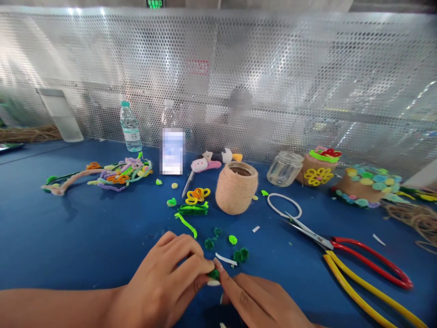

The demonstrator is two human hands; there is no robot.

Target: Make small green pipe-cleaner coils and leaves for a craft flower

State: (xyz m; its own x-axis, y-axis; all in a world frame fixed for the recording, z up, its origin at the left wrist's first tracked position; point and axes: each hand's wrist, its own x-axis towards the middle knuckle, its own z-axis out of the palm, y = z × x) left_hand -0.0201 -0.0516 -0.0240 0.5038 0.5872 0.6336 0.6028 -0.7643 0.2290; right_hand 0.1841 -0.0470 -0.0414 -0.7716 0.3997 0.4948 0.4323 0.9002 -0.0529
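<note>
My left hand (170, 273) pinches a small piece of dark green pipe cleaner (214, 274) between thumb and fingertips. From the other side my right hand (256, 296) presses its fingertips on the same piece; its thumb is mostly hidden. Just beyond the fingers lie a white paper strip (226, 259), dark green curled pipe cleaner bits (241, 255) and a bright green curl (232, 239). A bright green pipe cleaner length (186, 224) and a folded dark green bundle (193, 209) rest ahead of my left hand.
A twine-wrapped jar (236, 189) stands mid-table, with a yellow-orange pipe cleaner flower (198, 195) to its left. Scissors (324, 241) with red and yellow handles lie right. Behind are a glass jar (284, 169), decorated pots (317, 169), a water bottle (131, 130) and a pipe cleaner heap (119, 175).
</note>
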